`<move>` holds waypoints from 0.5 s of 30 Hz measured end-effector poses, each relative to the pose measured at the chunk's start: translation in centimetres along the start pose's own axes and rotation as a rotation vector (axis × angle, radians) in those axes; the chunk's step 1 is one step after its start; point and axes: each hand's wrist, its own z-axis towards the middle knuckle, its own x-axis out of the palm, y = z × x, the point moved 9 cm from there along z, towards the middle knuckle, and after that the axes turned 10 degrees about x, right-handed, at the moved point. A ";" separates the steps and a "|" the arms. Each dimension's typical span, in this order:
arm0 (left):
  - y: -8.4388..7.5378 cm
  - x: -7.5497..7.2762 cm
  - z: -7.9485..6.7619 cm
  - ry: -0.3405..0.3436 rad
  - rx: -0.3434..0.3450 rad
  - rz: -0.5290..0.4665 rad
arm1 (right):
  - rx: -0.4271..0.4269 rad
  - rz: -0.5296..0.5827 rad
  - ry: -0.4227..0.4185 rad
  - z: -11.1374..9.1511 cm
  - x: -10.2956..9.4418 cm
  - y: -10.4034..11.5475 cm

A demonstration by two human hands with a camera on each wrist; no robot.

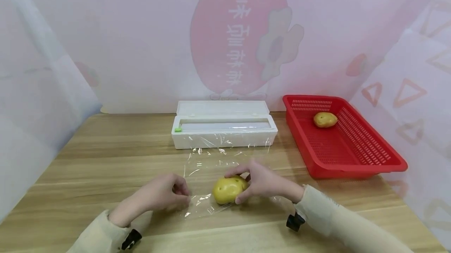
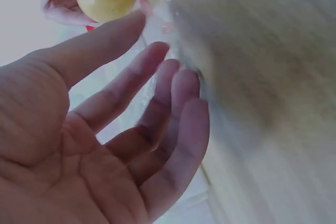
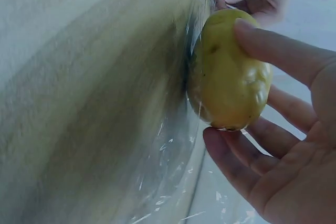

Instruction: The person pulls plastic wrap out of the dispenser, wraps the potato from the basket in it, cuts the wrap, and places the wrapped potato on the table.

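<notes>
A yellow potato [image 1: 225, 190] sits on a sheet of clear plastic wrap [image 1: 197, 202] spread over the table. My right hand [image 1: 258, 182] grips it from the right, with the thumb on one side and the fingers round the other, as the right wrist view shows at the potato [image 3: 228, 77]. At the left edge of the wrap is my left hand [image 1: 165, 194]. Its fingers are loosely bent, and in the left wrist view the thumb [image 2: 100, 48] stands apart from the fingers with nothing between them.
Behind the hands stands a white wrap dispenser box [image 1: 225, 140], lid raised, a green slider [image 1: 177, 129] at its left; the film runs from it toward me. On the right, a red basket [image 1: 359, 168] holds another potato [image 1: 325, 120]. The wooden table [image 1: 105, 147] meets a printed curtain behind.
</notes>
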 end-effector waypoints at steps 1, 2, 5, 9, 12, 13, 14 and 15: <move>-0.3 -0.1 0.1 -0.013 0.018 0.010 | -0.009 -0.016 -0.003 -0.2 0.1 0.1; -0.7 -0.3 0.2 -0.026 0.037 0.012 | -0.019 -0.033 -0.005 -0.3 0.1 0.3; -2.1 -0.7 0.6 -0.072 0.108 0.040 | -0.042 -0.059 -0.008 -0.5 0.1 0.5; -3.9 -0.3 1.1 -0.080 0.206 0.112 | -0.031 -0.042 -0.012 -0.4 -0.1 0.2; -4.7 0.7 1.3 -0.045 0.241 0.174 | -0.004 -0.008 0.002 -0.3 -0.1 -0.4; -4.9 1.0 1.4 -0.031 0.245 0.196 | 0.000 0.003 0.009 -0.3 -0.1 -0.5; -5.1 1.4 1.6 -0.016 0.247 0.213 | 0.002 0.012 0.015 -0.3 -0.1 -0.5; -5.2 1.7 1.8 0.000 0.251 0.239 | 0.000 0.014 0.017 -0.3 -0.2 -0.6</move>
